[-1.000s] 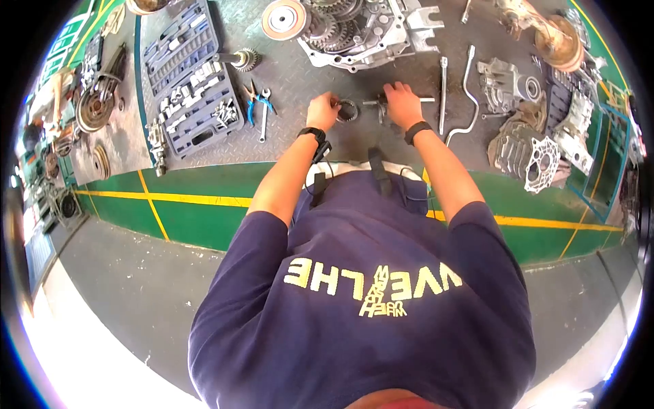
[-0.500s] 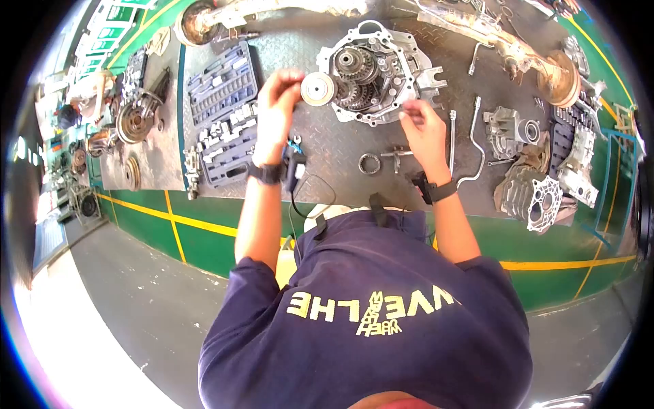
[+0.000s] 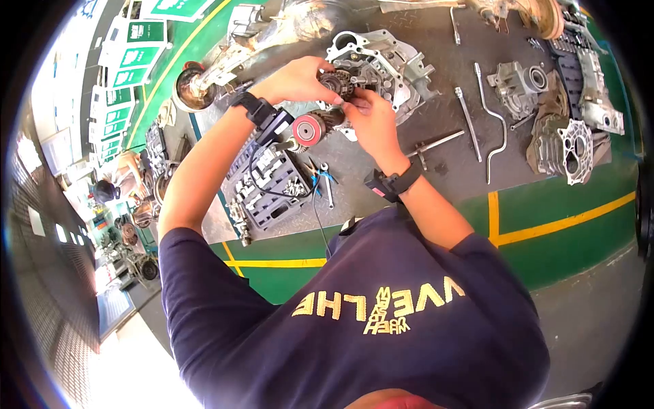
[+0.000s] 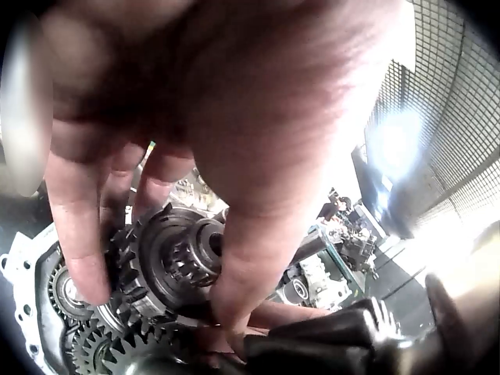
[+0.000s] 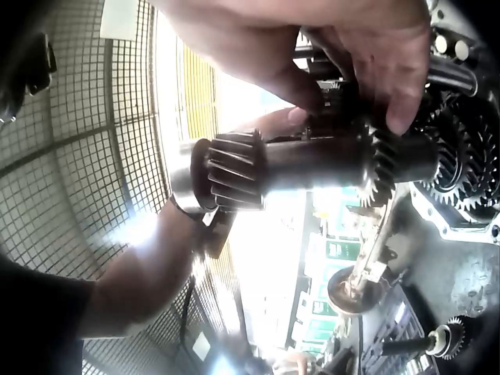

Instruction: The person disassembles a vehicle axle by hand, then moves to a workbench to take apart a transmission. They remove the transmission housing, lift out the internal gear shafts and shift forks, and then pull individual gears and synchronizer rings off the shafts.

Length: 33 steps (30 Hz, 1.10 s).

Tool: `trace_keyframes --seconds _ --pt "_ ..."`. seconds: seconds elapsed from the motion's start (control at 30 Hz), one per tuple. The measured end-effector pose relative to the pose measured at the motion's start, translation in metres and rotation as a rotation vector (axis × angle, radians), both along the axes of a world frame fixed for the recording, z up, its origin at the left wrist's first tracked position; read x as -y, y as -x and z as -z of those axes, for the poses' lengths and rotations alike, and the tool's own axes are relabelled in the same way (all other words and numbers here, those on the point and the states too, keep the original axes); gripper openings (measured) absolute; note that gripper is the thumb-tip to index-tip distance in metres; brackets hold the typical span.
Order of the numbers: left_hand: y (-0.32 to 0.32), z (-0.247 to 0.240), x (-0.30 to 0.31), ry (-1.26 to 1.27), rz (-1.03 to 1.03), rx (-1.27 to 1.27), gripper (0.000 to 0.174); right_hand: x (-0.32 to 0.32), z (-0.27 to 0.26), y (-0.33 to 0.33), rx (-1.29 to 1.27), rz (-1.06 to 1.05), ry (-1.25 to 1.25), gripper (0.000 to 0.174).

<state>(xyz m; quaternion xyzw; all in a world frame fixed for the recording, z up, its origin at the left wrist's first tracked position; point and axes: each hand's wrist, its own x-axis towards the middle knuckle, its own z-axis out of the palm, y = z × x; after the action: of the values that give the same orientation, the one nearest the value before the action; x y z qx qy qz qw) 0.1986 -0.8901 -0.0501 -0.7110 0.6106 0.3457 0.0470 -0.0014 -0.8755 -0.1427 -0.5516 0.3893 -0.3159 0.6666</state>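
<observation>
My left hand (image 3: 293,80) reaches over the gearbox and grips a dark toothed gear (image 3: 336,83). In the left wrist view its thumb and fingers straddle this gear (image 4: 168,262), which has a smaller splined hub on its face. My right hand (image 3: 373,126) meets it from the near side, fingertips curled at the same gear and close to the left thumb. Just below the hands, a gear shaft (image 3: 327,119) ends in a red-rimmed round piece (image 3: 308,129). The right wrist view has this shaft (image 5: 312,164) lying across, with helical teeth near its end.
Behind the hands lies the open gearbox housing (image 3: 402,68). A socket set case (image 3: 272,187), pliers (image 3: 315,174) and a wrench (image 3: 329,187) lie to the left. Long bars (image 3: 469,123), a T-shaped tool (image 3: 436,142) and a finned casting (image 3: 562,150) lie to the right.
Both hands have left the table's near edge, parted over the gearbox, then come together at the gear. The head view has swung left, and the ring seen near the edge is out of sight.
</observation>
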Motion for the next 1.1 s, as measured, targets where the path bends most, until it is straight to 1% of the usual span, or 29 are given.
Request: trace_keyframes --seconds 0.03,0.13,0.23,0.33,0.43,0.53,0.57,0.63,0.67,0.73,0.83,0.93,1.0,1.03,1.1 --pt "0.0 -0.003 0.001 -0.037 -0.039 -0.025 0.088 0.002 -0.001 0.001 0.02 -0.003 -0.04 0.036" --pt "-0.003 0.004 -0.005 0.029 -0.074 -0.034 0.088 0.0 0.012 -0.003 0.126 0.016 -0.143 0.039" --pt "-0.007 0.011 -0.007 0.045 -0.098 -0.089 0.085 0.001 0.016 -0.001 0.036 -0.007 -0.062 0.041" --pt "-0.01 0.014 -0.006 0.017 -0.118 -0.15 0.081 0.003 0.021 -0.002 0.14 -0.008 -0.168 0.043" --pt "-0.002 0.001 -0.014 0.133 -0.142 -0.164 0.066 0.005 0.017 0.0 0.135 -0.021 -0.177 0.042" --pt "0.011 -0.027 -0.016 0.178 -0.114 -0.01 0.061 0.006 0.006 0.004 0.001 -0.006 -0.025 0.041" --pt "0.007 -0.024 -0.018 0.186 -0.082 -0.027 0.057 0.004 -0.001 0.005 -0.04 -0.003 0.043 0.04" --pt "0.009 -0.023 -0.018 0.169 -0.089 -0.03 0.056 0.001 -0.014 0.006 -0.117 0.001 0.182 0.038" --pt "0.01 -0.024 -0.018 0.159 -0.092 -0.031 0.056 0.0 -0.013 0.005 -0.069 0.008 0.117 0.037" --pt "0.003 -0.018 -0.019 0.129 -0.179 -0.113 0.055 0.001 -0.009 0.0 0.031 0.03 -0.013 0.035" --pt "-0.003 -0.011 -0.019 0.106 -0.258 -0.186 0.056 -0.002 -0.007 -0.005 0.092 0.065 -0.077 0.033" --pt "-0.01 -0.003 -0.02 0.094 -0.285 -0.244 0.056 -0.003 -0.019 -0.001 -0.052 0.064 0.047 0.032" --pt "-0.011 -0.004 -0.02 0.068 -0.312 -0.281 0.052 -0.002 -0.02 -0.003 -0.025 0.071 -0.015 0.032" --pt "-0.002 -0.02 -0.015 -0.024 -0.386 -0.412 0.047 -0.002 -0.018 -0.005 -0.013 0.081 -0.043 0.032" --pt "-0.004 -0.02 -0.014 -0.06 -0.409 -0.445 0.048 -0.001 -0.013 -0.007 0.009 0.098 -0.096 0.032"
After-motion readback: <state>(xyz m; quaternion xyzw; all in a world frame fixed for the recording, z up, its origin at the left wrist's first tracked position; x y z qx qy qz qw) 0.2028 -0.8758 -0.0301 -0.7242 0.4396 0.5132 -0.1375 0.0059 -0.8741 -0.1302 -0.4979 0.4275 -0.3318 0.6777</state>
